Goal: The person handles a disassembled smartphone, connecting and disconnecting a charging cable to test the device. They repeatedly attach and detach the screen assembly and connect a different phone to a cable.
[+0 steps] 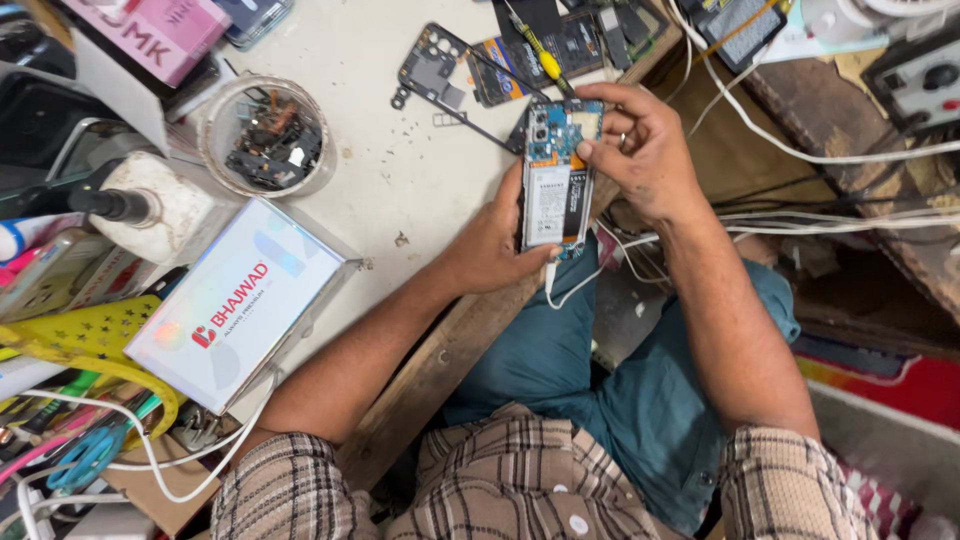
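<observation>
Yellow plastic with star cut-outs [85,335] at the far left, blue scissors [88,455] and white cable below it, all well apart from the work. Next along, a white clear-cased box [240,305] lying on the pale surface [400,170], and above it a round tub [265,135] of small dark parts. Further right, a loose black frame [430,70] with a camera cut-out, a thin black wire running from it, and a yellow-handled screwdriver [540,55] near the far edge. Then the phone [555,180], back cover off, held upright over the wooden edge of the surface, above the lap; blue board at the top, pale battery in the middle, white cable hanging from the bottom end. Left hand [490,245] wrapped round the lower half, thumb along the left edge, fingers closed behind. Right hand [645,150] pinching the upper right corner, thumb on the board side, forefinger curled over the top. Likely light and stiff, yet fragile with the board bare; best gripped by the side rails, away from battery and connectors. Hanging cable likely to snag; tangle of white wires [800,150] and grey boxes crowding the right.
</observation>
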